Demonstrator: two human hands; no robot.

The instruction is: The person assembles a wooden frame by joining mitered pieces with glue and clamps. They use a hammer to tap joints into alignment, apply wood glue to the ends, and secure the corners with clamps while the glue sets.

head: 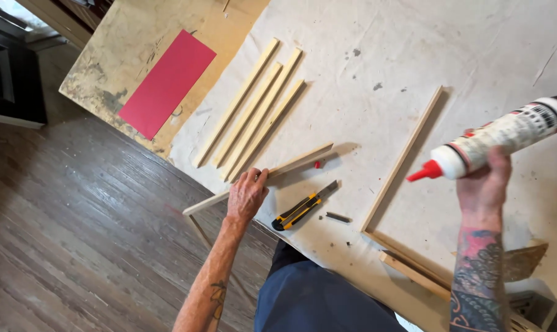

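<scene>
Over the cloth-covered bench (377, 49) my L hand (246, 195) pins a wood strip (294, 163), R hand (484, 184) gripping glue bottle (506, 136); gluing step, I reckon nozzle needs lining up w/ strip.

Dark wood plank floor (75, 203) beneath a cloth-covered worktable (475, 49)

Your left hand (246, 195) pins a wood strip (260, 178). At its four o'clock, just beside, a utility knife (304, 210) blocks the way. At twelve o'clock, four stacked slats (254, 120) fence you in. Beyond the knife, toward three o'clock, bare cloth runs to the L-shaped frame (401, 161). Above it, your right hand (482, 184) lifts the glue bottle (493, 140), clear of everything.
</scene>
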